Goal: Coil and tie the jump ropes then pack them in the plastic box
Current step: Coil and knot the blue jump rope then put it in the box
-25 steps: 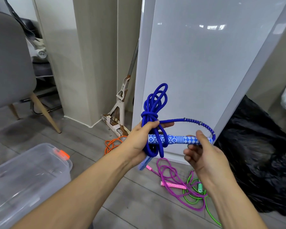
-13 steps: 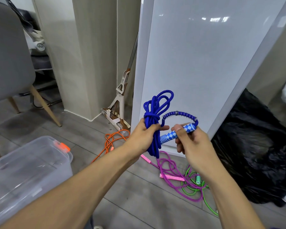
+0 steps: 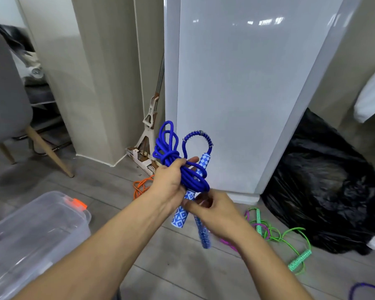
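Plastic box lower left, cut off by frame. Left hand grips coiled blue jump rope mid-air, right of box. Right hand curled on its handles below; which one is hidden. Orange rope half-hidden behind left hand.

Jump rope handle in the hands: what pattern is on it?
Blue and white diamonds cover the handle, which shows best in the head view.
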Motion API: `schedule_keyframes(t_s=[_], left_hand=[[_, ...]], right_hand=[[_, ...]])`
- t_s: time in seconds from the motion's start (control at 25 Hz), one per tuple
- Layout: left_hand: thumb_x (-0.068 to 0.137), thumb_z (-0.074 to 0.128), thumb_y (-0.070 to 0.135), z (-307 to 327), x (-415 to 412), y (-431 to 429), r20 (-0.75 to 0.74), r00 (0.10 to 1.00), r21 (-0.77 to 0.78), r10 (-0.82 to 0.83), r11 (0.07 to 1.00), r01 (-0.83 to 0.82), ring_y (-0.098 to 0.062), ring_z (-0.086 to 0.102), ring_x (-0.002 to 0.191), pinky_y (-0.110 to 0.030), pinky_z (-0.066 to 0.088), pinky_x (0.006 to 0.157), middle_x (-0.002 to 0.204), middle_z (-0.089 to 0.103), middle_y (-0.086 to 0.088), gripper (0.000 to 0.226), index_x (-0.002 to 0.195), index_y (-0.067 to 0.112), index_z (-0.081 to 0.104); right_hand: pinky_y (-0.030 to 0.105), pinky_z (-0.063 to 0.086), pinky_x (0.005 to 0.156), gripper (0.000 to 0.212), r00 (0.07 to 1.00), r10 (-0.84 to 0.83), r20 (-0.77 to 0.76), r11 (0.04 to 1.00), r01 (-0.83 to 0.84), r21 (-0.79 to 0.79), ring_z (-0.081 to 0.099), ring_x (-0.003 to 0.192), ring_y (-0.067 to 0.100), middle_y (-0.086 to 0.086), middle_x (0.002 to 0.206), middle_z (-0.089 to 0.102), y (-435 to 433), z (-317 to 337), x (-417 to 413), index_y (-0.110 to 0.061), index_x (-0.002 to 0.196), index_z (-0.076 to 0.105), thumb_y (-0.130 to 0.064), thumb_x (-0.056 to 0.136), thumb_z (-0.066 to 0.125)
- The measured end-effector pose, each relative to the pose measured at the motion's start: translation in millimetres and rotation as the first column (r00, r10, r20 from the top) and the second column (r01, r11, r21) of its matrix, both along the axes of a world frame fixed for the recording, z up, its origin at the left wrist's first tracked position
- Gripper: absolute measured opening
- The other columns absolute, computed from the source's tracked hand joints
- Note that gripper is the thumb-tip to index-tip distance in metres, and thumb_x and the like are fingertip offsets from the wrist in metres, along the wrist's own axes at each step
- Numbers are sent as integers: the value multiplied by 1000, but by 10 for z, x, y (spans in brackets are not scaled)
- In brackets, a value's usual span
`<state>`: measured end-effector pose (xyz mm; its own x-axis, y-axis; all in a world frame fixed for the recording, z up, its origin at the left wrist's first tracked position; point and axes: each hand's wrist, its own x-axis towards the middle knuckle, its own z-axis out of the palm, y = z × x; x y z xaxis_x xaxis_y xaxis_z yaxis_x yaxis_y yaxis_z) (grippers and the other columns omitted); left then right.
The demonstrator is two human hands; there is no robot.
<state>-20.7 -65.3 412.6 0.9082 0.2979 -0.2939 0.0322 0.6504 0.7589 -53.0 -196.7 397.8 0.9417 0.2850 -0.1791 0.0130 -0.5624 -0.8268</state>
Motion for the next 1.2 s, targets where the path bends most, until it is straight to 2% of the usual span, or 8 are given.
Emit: schedule_keyframes(t_s=[0.12,0.2,0.32,0.44,0.64,0.8,1.04,1.2], left_hand=[[98,48,1,11,7,27,-10,1000,13,-7,1000,7,-28,69,69,-44,55,74,89,75,-17,11,108,4,50],[97,47,2,18,26,88,-14,1000,9,5,1000,-4,-34,69,78,-45,54,75,100,74,-20,15,111,5,51],[98,45,6,15,120,287,-5,997,-18,82,996,-82,-30,72,71,-40,59,64,100,73,-19,22,117,-1,53],[99,45,8,21,156,438,-22,991,-43,128,991,-129,-23,70,56,-34,56,48,77,75,-11,10,99,5,55],[96,48,7,59,109,381,-82,992,-79,92,992,-98,-24,62,51,-32,50,55,63,63,-11,9,88,10,49],[94,51,10,17,111,275,-86,996,-171,27,984,-41,-26,59,57,-31,53,59,69,57,-14,16,79,8,49],[87,62,16,-119,302,595,-172,976,-74,132,987,-146,-22,55,49,-28,45,52,52,57,-4,25,66,13,48],[83,65,14,-435,517,944,-269,890,52,369,928,-369,-27,61,58,-34,54,53,73,61,-10,11,78,13,55]], right_hand=[[32,37,60,28,999,-46,8,998,46,50,46,54,13,-7,53,53,151,-51,23,-13,66,61,-33,80,74],[32,43,62,29,998,-20,60,981,31,-194,56,65,21,-1,65,62,76,-62,67,-12,73,63,-39,74,71],[28,44,62,35,992,125,-21,729,-107,-676,60,77,24,0,79,62,-141,-168,82,-17,89,62,-44,68,69],[27,44,67,36,978,151,-145,559,-205,-804,61,80,25,0,82,60,-244,-308,113,-16,93,60,-41,69,70],[38,45,104,97,979,202,-20,913,-196,-358,49,128,15,-10,139,44,-125,-405,187,-38,144,35,-60,61,80],[33,49,97,26,993,94,74,970,-108,219,61,105,-3,-12,110,70,247,-468,85,-27,109,61,-28,86,74],[42,60,60,15,983,184,21,949,-183,258,69,61,28,5,65,63,208,-418,21,-15,88,52,-22,98,61],[35,50,56,15,920,309,240,939,-254,-233,56,60,16,-4,76,60,51,-379,117,-26,94,54,-38,93,63]])
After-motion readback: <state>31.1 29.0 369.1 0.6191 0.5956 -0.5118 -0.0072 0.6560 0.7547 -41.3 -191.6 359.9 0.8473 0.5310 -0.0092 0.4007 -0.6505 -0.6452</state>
